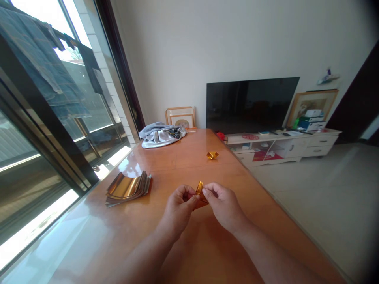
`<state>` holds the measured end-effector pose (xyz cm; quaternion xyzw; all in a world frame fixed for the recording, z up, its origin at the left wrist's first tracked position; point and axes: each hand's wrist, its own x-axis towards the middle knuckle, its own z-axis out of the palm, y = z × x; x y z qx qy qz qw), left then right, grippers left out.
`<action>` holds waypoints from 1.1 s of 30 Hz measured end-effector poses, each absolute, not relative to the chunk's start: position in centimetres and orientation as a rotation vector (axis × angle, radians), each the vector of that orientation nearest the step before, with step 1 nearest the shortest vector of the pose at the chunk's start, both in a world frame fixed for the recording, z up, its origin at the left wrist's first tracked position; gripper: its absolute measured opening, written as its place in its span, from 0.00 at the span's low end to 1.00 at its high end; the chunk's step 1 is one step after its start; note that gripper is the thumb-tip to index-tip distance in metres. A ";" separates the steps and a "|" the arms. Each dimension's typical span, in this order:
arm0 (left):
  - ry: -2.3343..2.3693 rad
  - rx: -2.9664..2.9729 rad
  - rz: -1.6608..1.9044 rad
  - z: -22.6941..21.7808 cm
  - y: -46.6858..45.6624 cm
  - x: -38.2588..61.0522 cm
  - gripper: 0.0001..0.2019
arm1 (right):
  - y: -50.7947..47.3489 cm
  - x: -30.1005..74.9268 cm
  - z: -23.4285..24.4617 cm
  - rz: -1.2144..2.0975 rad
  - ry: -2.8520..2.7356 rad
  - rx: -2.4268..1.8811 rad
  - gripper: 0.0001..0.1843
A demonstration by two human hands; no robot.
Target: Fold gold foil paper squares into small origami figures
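Observation:
Between my two hands is a small folded piece of gold foil paper (199, 187), held just above the wooden table (177, 165). My left hand (182, 205) pinches its left side with thumb and fingers. On the opposite side my right hand (222, 203) pinches it too, so part of the paper is hidden behind the fingers. A stack of gold foil sheets (127, 187), slightly curled, lies to the left of my hands. Farther off, near the right edge of the table, sits a folded gold foil ingot (212, 155).
Grey crumpled cloth (162, 135) lies at the table's far end, before framed pictures (181, 116). Beyond the table's right edge stand a white cabinet (296, 146) and a large black television (251, 104). A glass sliding door (97, 90) with hanging laundry is on the left.

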<state>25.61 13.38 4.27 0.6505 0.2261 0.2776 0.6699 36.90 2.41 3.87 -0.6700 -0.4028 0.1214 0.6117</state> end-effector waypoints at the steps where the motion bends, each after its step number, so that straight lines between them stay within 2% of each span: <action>1: 0.511 1.470 0.630 4.3 13.4 25.6 0.14 | 2.4 36.9 3.7 0.248 -0.940 -1.568 0.12; 7: 0.533 1.451 0.630 4.7 13.1 25.5 0.13 | 2.5 36.6 3.3 0.118 -0.991 -1.648 0.09; 17: 0.448 1.355 0.516 5.3 13.4 25.3 0.12 | 2.4 36.6 3.5 0.172 -1.066 -1.634 0.09; 20: 0.428 1.315 0.541 5.3 13.4 25.3 0.12 | 2.3 36.4 3.7 0.059 -1.042 -1.653 0.04; 24: 0.427 1.339 0.599 5.2 13.3 25.4 0.11 | 2.0 36.0 4.3 -0.179 -1.065 -1.676 0.07; 33: 0.447 1.424 0.624 4.8 12.9 25.6 0.11 | 2.1 36.0 4.4 -0.246 -1.132 -1.704 0.06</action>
